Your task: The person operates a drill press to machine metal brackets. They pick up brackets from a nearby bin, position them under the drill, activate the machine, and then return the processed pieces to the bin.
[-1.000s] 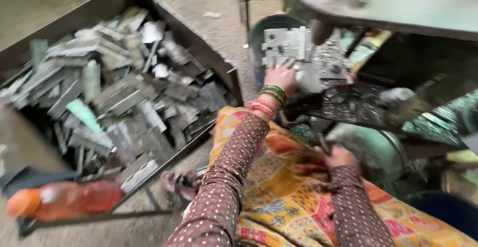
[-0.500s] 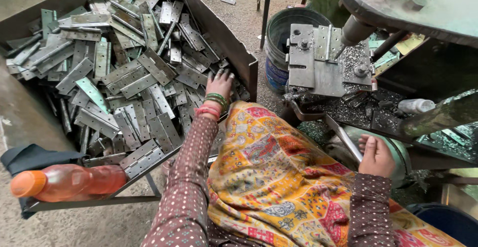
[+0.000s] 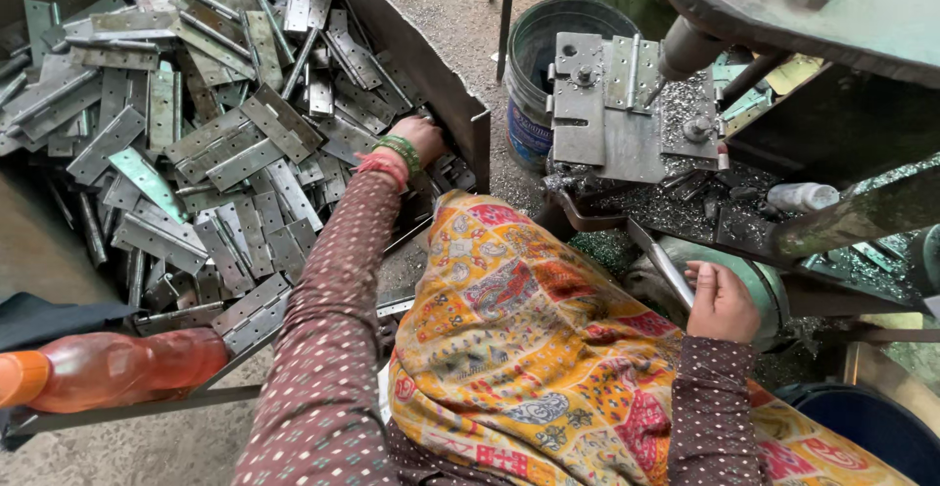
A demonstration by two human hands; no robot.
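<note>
My left hand (image 3: pixel 419 139) reaches into the right corner of a dark metal bin (image 3: pixel 468 114) heaped with grey steel hinges (image 3: pixel 211 143). Its fingers are buried among the hinges by the bin wall, so any grip is hidden. Red and green bangles ring the wrist. My right hand (image 3: pixel 723 300) rests in a loose fist on a green round part (image 3: pixel 769 285) below the press, beside a slanted metal bar (image 3: pixel 666 269). A hinge plate fixture (image 3: pixel 607 104) sits on the machine bed between my hands. A patterned yellow cloth (image 3: pixel 529 349) covers my lap.
An orange plastic bottle (image 3: pixel 117 369) lies on the bin's frame at lower left. A grey bucket (image 3: pixel 548 55) stands behind the fixture. Metal shavings (image 3: pixel 685 207) and a small white bottle (image 3: pixel 803 195) lie on the machine bed. The press head (image 3: pixel 813 6) overhangs at upper right.
My left hand left the fixture on the machine, swung left and went down into the hinge bin. My right hand stayed by the green part. The view turned toward the bin.
</note>
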